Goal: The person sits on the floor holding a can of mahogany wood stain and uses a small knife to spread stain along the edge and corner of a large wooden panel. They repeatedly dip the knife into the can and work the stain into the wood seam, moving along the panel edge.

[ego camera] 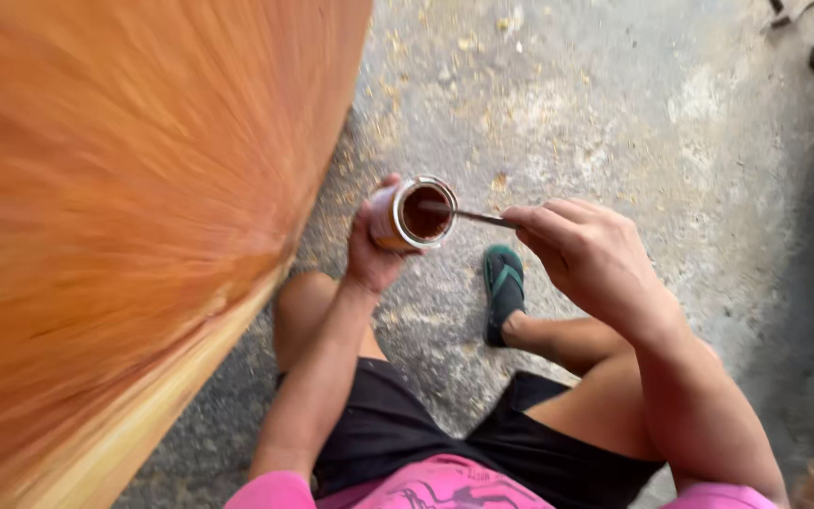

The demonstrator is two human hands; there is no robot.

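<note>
Left hand (pixel 369 253) fingers wrapped round small open tin (pixel 411 213) of brown stain, mouth tilted toward right. Right hand (pixel 588 253) fingers pinched on thin stick (pixel 471 216), lying near-horizontal, tip dipped inside tin.

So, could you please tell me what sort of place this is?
Probably a woodworking yard: a large orange-brown wooden surface, sawdust-strewn rough grey concrete floor, and a small round tin of dark brown liquid in the left hand.

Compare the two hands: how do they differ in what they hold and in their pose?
The left hand wraps around a small round metal can of dark brown liquid, holding it tilted; the right hand pinches a thin metal stick whose tip dips into that can. Both hands are bare and raised above the grey concrete floor.
</note>
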